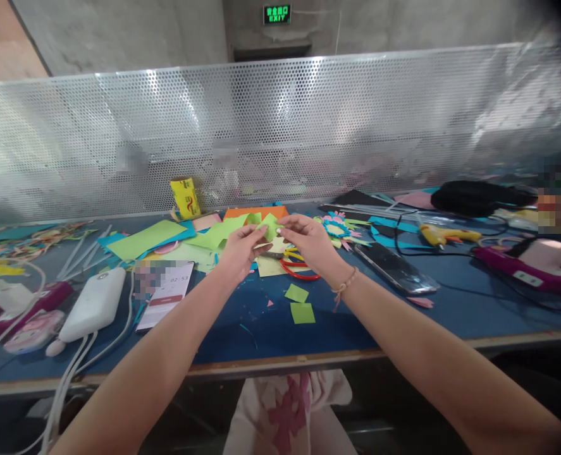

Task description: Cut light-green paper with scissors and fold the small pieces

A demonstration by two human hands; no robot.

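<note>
Bare forearms (pixel 166 360) reach in from the lower corners to a small light-green paper piece (pixel 271 225) held between the left hand (pixel 241 249) and the right hand (pixel 311 240), each pinching it with the fingertips, red-handled scissors (pixel 303 277) just beside the right hand. Nearer the camera, two green paper squares (pixel 302 313) lie close together on the blue tabletop (pixel 346 335), between a lit phone (pixel 166 309) on the left and a dark phone (pixel 394 268) on the right. Behind, a perforated metal partition (pixel 280 126) runs along the far side, before a concrete wall (pixel 157 31) and a lit green exit sign (pixel 277 14).
</note>
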